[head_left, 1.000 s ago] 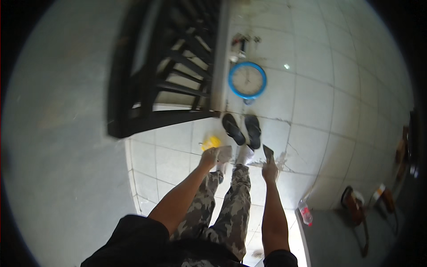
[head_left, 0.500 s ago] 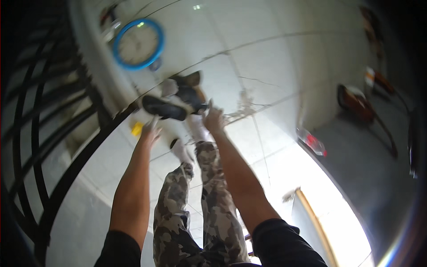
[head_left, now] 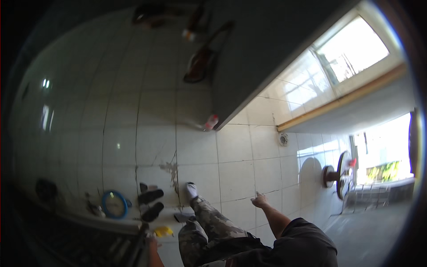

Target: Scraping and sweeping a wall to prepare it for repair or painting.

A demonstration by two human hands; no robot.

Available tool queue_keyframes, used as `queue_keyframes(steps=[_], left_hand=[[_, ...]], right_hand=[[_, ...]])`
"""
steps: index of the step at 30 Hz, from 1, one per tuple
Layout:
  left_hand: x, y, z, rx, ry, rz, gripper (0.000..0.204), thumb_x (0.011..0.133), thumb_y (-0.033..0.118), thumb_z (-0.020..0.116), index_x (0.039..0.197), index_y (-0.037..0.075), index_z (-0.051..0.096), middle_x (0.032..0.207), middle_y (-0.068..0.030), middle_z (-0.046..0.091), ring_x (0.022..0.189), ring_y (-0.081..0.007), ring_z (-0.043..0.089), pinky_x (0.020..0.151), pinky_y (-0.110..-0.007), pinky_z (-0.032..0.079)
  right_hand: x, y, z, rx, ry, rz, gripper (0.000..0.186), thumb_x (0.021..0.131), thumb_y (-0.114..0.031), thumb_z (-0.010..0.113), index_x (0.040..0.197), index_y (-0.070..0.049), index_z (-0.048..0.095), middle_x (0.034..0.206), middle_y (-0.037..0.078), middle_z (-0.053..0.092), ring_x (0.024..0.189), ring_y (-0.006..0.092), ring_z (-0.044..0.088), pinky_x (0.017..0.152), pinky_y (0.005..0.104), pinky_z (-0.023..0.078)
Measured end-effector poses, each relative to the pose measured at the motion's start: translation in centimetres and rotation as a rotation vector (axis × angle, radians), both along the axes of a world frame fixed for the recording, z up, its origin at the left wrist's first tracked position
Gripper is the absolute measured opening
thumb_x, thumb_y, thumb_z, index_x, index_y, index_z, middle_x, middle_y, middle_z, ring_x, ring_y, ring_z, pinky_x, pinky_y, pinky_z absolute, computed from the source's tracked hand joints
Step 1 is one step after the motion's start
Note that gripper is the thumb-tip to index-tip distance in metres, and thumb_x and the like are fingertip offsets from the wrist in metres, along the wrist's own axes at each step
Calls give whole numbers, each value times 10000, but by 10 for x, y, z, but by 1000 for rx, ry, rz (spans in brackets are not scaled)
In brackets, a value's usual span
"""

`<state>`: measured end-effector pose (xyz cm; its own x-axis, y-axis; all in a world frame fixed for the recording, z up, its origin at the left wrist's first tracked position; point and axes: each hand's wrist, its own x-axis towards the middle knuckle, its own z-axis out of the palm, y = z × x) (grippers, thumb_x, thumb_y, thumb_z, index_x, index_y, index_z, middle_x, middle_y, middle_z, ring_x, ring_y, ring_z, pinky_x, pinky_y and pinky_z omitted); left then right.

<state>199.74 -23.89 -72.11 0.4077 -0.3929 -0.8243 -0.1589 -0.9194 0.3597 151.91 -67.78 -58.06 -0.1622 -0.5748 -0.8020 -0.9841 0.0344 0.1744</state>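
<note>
Along the lower edge of the head view, the left hand [head_left: 153,242] was found just beside the end of a dark railing [head_left: 141,233], close to a yellow object [head_left: 163,231] on the tiled floor [head_left: 235,178]. It was blurred and partly lost in shadow; whether it touched the railing, how far its fingers were closed and whether they held anything could not be told. The right hand [head_left: 259,200] hung over bare tiles to the right of the camouflage trousers [head_left: 218,218], its fingers loosely apart — nothing was seen in its grasp. A white-socked foot [head_left: 191,190] stood on the tiles, well apart from that hand. Two dark slippers [head_left: 151,204] lay side by side near the yellow object, on its far side from the person. To their left lay a round blue-rimmed clock [head_left: 114,205], face up. Farther out, a clear bottle with red on it [head_left: 211,122] lay at the corner of a grey surface [head_left: 249,66] — its printing was not legible.
</note>
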Motion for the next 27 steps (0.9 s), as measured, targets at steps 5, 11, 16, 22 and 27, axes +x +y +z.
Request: queue_keyframes(steps=[5,11,16,22,27], left_hand=[[12,-152,132,146,17,467,695,866,243,541,1423,225,125,1394,-145,285,1098,-400,466,621,-507,552],[-41,-305,196,301,-159,208,768,839,208,578,1430,227,87,1394,-165,286,1019,-391,544,653,-478,569],[-145,-486,153,-241,-192,-243,702,773,243,640,1368,82,303,1332,-192,379,1133,-330,477,798,-399,517],[-341,-739,235,-843,-186,-868,618,784,228,610,1319,26,373,1396,-301,215,1286,-393,277,1046,-379,280],[-408,-892,245,-696,-264,-974,563,809,269,573,1300,42,417,1429,-251,183,1236,-374,374,1037,-373,306]], right_hand=[[-90,18,74,-252,-149,-487,783,815,-417,501,1388,16,187,1400,263,256,1313,423,193,1068,403,255],[-149,66,14,-346,-100,-600,763,827,-398,476,1386,29,179,1455,196,176,1327,439,120,1100,414,154],[-184,47,35,-188,-95,-598,712,848,-382,447,1378,30,207,1464,171,168,1330,436,107,1113,400,48],[-253,-2,47,-360,-93,-859,623,877,-342,445,1358,17,280,1425,186,266,1305,386,237,1091,414,165],[-260,-8,66,-884,-182,-1181,579,864,-255,511,1337,18,320,1357,225,361,1254,382,330,1049,407,262]])
